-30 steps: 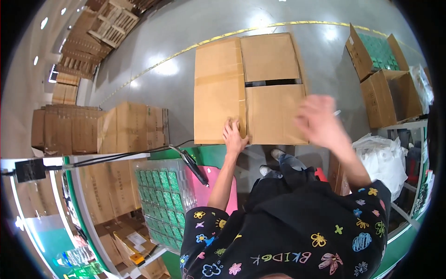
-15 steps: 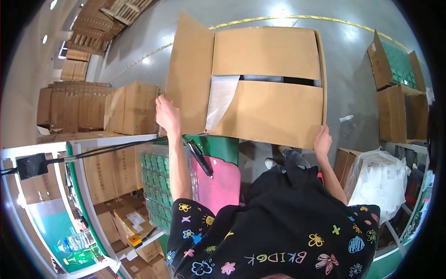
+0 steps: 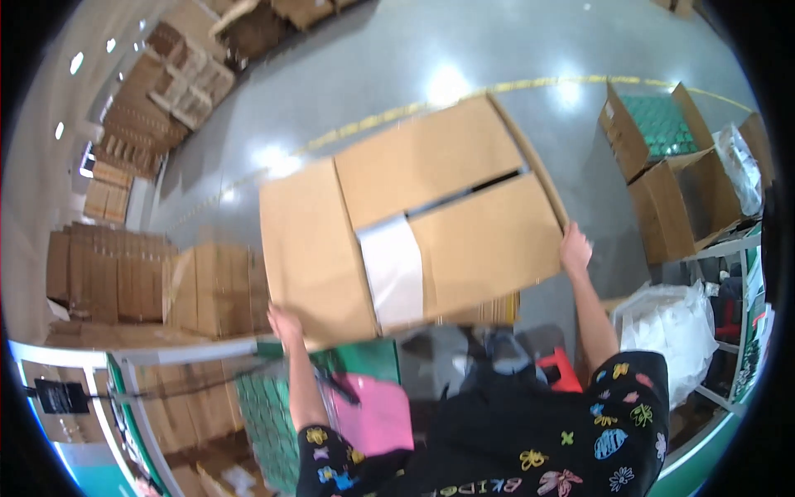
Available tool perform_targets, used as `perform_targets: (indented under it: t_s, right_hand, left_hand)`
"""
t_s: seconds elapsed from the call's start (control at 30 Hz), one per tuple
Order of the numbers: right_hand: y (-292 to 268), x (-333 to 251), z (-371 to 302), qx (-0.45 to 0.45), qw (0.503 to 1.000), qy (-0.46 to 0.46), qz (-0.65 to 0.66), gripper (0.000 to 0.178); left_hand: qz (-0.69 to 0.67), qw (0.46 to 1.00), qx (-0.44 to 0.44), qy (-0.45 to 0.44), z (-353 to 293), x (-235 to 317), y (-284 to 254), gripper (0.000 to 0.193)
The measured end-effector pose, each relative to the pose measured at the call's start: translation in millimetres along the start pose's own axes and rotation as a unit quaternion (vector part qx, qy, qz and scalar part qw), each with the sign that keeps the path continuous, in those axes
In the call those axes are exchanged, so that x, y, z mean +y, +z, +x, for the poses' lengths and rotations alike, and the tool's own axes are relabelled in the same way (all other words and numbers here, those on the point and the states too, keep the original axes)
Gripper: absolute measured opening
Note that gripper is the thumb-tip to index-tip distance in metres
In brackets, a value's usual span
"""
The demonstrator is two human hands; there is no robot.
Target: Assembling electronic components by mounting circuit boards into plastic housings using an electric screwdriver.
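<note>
A large brown cardboard box (image 3: 480, 240) is in front of me, tilted with its right side farther away. Its long flaps are folded in, with a narrow dark gap between them. Over the left end lies a wide flap (image 3: 310, 248), and a white sheet (image 3: 393, 269) shows beside it. My left hand (image 3: 286, 323) is closed on the box's near left corner, by that flap. At the near right corner, my right hand (image 3: 576, 248) grips the edge, where another flap stands up along the side. The fingertips of both hands are partly hidden.
Stacked cartons (image 3: 219, 290) stand at the left beyond a white rack rail (image 3: 190, 351). A pink panel (image 3: 373, 410) and a green-celled tray (image 3: 265, 422) are below my left arm. At right are open boxes (image 3: 662, 207) and a white plastic-wrapped bundle (image 3: 667, 340).
The box has turned, its left side coming nearer me and its right side going farther. The left flap has come down flatter. My left hand has moved lower with it, and the view has shifted.
</note>
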State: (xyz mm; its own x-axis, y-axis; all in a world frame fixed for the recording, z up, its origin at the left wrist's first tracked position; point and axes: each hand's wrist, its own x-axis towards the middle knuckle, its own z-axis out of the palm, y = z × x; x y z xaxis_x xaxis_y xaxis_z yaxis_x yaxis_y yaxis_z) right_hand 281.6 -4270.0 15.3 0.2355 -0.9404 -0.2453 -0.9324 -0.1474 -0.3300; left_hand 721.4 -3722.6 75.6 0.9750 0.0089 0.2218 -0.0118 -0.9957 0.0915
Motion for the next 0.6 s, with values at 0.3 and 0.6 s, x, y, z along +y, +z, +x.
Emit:
perform_targets:
  t_s: [0.3,0.6]
  right_hand:
    - [4.4,-13.1,13.9,0.087,0.992,0.057,0.075,0.041]
    - [32.7,-33.8,-51.7,0.24,0.956,-0.154,0.07,0.056]
  left_hand:
    - [-0.05,0.992,0.047,-0.104,-17.0,82.5,-10.0,0.061]
    - [0.112,0.99,0.009,-0.082,27.4,87.0,45.8,0.079]
